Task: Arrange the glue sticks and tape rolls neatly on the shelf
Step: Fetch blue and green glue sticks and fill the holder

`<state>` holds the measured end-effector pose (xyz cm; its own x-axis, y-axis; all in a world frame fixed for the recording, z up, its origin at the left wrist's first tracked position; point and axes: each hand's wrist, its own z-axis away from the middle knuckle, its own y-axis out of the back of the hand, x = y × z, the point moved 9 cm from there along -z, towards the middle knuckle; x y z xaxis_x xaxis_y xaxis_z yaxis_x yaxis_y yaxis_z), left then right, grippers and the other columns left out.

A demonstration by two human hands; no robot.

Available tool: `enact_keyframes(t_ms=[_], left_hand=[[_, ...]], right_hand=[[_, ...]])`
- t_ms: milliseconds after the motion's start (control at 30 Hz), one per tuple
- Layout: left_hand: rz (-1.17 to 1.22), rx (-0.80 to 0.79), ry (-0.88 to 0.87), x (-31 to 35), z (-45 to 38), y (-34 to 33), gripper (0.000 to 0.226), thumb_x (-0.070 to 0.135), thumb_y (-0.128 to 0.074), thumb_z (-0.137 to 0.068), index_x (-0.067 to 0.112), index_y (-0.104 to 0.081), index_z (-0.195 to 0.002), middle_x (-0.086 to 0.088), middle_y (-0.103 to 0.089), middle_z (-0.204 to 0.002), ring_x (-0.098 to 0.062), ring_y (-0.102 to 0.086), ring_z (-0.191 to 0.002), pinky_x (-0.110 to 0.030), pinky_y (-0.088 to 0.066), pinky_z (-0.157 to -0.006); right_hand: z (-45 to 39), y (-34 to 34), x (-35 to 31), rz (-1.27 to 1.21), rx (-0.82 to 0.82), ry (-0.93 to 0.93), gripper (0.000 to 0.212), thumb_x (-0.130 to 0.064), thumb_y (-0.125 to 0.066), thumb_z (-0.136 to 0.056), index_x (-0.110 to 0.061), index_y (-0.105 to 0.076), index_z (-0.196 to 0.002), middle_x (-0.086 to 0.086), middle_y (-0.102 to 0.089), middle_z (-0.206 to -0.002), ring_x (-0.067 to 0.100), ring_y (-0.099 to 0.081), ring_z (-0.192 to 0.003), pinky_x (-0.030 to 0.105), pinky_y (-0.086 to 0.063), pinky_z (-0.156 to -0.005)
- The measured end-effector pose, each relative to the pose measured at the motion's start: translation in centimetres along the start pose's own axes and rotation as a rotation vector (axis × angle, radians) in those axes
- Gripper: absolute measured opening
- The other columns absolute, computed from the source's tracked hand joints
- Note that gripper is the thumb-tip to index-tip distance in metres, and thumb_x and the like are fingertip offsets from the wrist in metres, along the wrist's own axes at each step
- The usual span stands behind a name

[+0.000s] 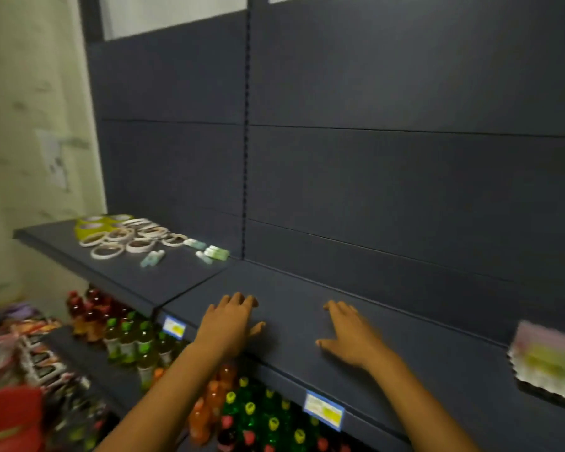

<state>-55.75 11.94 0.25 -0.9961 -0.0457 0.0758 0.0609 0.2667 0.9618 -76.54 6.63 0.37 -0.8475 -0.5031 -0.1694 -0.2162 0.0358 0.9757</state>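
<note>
Several white tape rolls point(128, 238) and a few yellow-green rolls point(93, 225) lie in a loose heap at the far left of the dark grey shelf point(307, 288). Pale green glue sticks lie flat beside them: a pair point(152, 258) in front and a small bunch point(214, 253) near the back panel. My left hand point(230, 324) and my right hand point(349, 334) both rest palm down on a bare stretch of shelf, fingers spread, well to the right of the rolls and sticks. Neither hand holds anything.
A blurred pastel pack point(550, 360) sits on the shelf at the far right. Drink bottles point(252, 415) fill the lower shelf below my arms. Snack packets point(30, 347) and something red point(10, 415) lie at the lower left. The shelf's back panel rises behind.
</note>
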Motion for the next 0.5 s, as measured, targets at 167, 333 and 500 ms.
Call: enact_keyframes(t_ms=[167, 333, 500], left_hand=[[-0.043, 0.019, 0.115, -10.6, 3.1, 2.7, 0.053, 0.056, -0.045, -0.095, 0.025, -0.040, -0.138, -0.004, -0.045, -0.138, -0.026, -0.044, -0.126, -0.043, -0.042, -0.101], [-0.056, 0.018, 0.174, -17.6, 4.0, 3.4, 0.054, 0.057, -0.045, -0.094, 0.025, -0.040, -0.137, -0.004, -0.047, -0.135, -0.025, -0.045, -0.123, -0.042, -0.045, -0.097], [-0.042, 0.025, 0.207, -22.5, 2.4, 3.1, 0.054, 0.056, -0.045, -0.095, 0.025, -0.038, -0.139, -0.003, -0.045, -0.138, -0.023, -0.043, -0.127, -0.039, -0.045, -0.100]], right_hand=[[-4.1, -2.1, -10.4, -0.075, -0.023, 0.083, 0.070, -0.046, -0.064, -0.090, -0.020, -0.030, -0.145, 0.003, -0.038, -0.144, 0.025, -0.040, -0.133, 0.041, -0.042, -0.105], [-7.7, -3.9, -17.3, -0.092, -0.029, 0.143, 0.067, -0.046, -0.065, -0.089, -0.021, -0.032, -0.142, 0.001, -0.040, -0.141, 0.023, -0.042, -0.130, 0.039, -0.043, -0.104], [-12.5, -5.2, -21.3, -0.104, -0.030, 0.180, 0.065, -0.045, -0.064, -0.091, -0.021, -0.032, -0.143, 0.000, -0.040, -0.142, 0.022, -0.042, -0.130, 0.038, -0.046, -0.101]])
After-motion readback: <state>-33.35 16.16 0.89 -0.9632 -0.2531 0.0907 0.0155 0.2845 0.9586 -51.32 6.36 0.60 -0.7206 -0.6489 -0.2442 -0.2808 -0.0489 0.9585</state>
